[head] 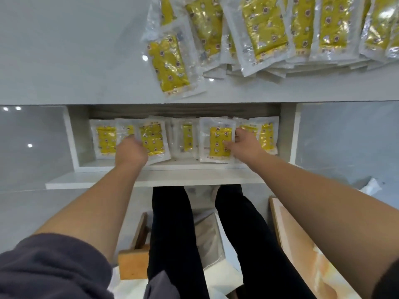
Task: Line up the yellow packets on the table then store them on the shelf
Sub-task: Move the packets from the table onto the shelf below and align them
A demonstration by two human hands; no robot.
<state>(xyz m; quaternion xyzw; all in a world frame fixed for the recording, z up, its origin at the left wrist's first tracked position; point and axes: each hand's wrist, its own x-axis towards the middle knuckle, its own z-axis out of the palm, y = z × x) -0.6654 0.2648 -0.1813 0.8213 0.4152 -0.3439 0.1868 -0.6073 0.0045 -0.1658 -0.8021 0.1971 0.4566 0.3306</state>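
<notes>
Several yellow packets in clear wrapping stand upright in a row inside the white shelf (73, 145) below the table. My left hand (130, 149) reaches into the shelf and grips the packet (153, 140) left of centre at its left edge. My right hand (245, 143) holds the right edge of a front packet (218, 140), fingers lying on its yellow face. More yellow packets (265, 29) lie overlapping in a row on the grey table (64, 50) at the top right. One loose packet (170, 65) lies at the left end of that row.
The table's front edge overhangs the shelf opening. My legs in black trousers stand below the shelf. A wooden block (133, 264) sits on the floor at the left of my legs. A pale board (302, 251) leans at the right.
</notes>
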